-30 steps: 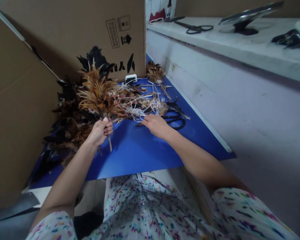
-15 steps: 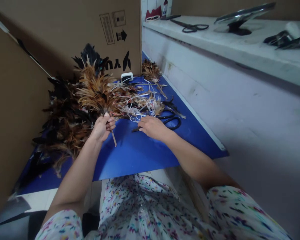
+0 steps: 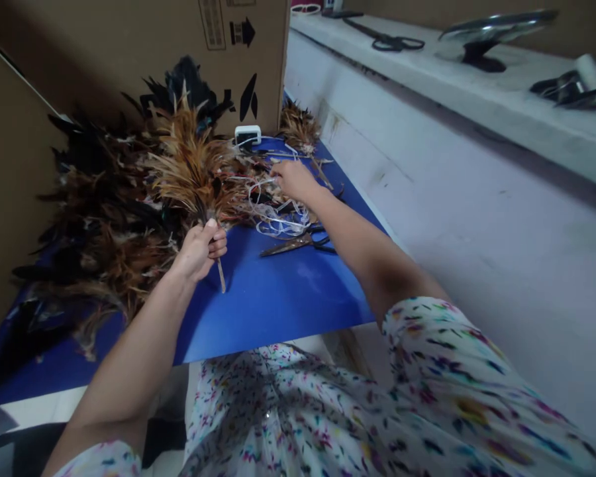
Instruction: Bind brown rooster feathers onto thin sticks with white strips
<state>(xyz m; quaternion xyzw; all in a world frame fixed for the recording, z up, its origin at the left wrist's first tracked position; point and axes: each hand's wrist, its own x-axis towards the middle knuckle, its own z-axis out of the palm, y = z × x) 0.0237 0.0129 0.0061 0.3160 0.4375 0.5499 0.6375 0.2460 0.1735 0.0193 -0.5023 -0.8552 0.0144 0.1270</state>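
Observation:
My left hand [image 3: 202, 248] is closed round the stick [image 3: 222, 275] of a feather duster, its thumb pressed just below the brown and black feathers [image 3: 189, 165]. The bare stick end pokes out beneath my fist. Farther off, my right hand [image 3: 297, 180] is down at a heap of loose feathers [image 3: 258, 173], fingertips bent together; whatever they pinch is hidden. White plastic strips [image 3: 281, 222] lie tangled on the near side of that hand. Close to them rests a pair of scissors [image 3: 293, 245] with black handles, partly behind my right forearm.
A large pile of dark and brown feathers [image 3: 114, 258] covers the left of the blue tabletop [image 3: 268, 298]. Cardboard [image 3: 129, 40] walls off the back and left. A small white-framed device [image 3: 248, 134] and another feather bunch [image 3: 298, 126] are behind. On the right ledge [image 3: 457, 79] lie more scissors [image 3: 390, 41].
My right hand has moved away from the scissors and plastic strips, farther back to the loose feathers. The left hand keeps its hold on the duster. The view has tilted down slightly.

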